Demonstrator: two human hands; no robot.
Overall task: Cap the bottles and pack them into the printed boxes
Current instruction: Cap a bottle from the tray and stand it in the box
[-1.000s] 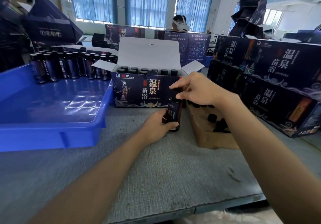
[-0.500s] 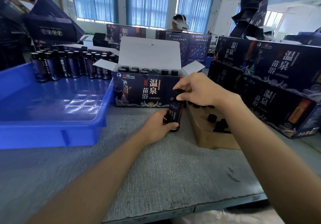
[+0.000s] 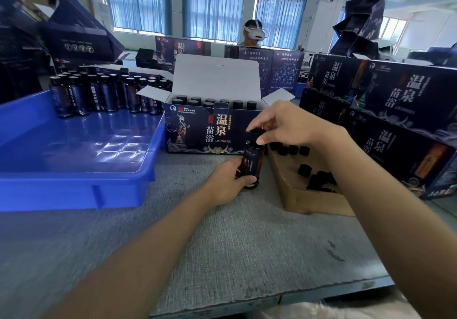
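The left hand (image 3: 228, 182) grips a dark bottle (image 3: 252, 163) upright on the grey table (image 3: 247, 244) — the right hand (image 3: 284, 125) pinches its black cap (image 3: 254, 133), open printed box (image 3: 207, 130) just behind both.

A tray (image 3: 74, 190) is set on the counter (image 3: 222, 244) at the left, and bottles (image 3: 99, 93) are stood along its far side. Just right of the tray an open box (image 3: 197, 130) is placed, its lid raised behind, with packed bottles (image 3: 210, 102) stood in it. Before the box one bottle (image 3: 252, 163) is held upright on the counter, clasped low by the left grip (image 3: 227, 182); the cap (image 3: 254, 133) on top is pinched by the right grip (image 3: 284, 125). Just right of it a carton (image 3: 309, 200) is laid, with loose caps (image 3: 319, 180) scattered in it. Further right, closed boxes (image 3: 395, 120) are stacked. A person (image 3: 253, 33) is seen well behind the open box
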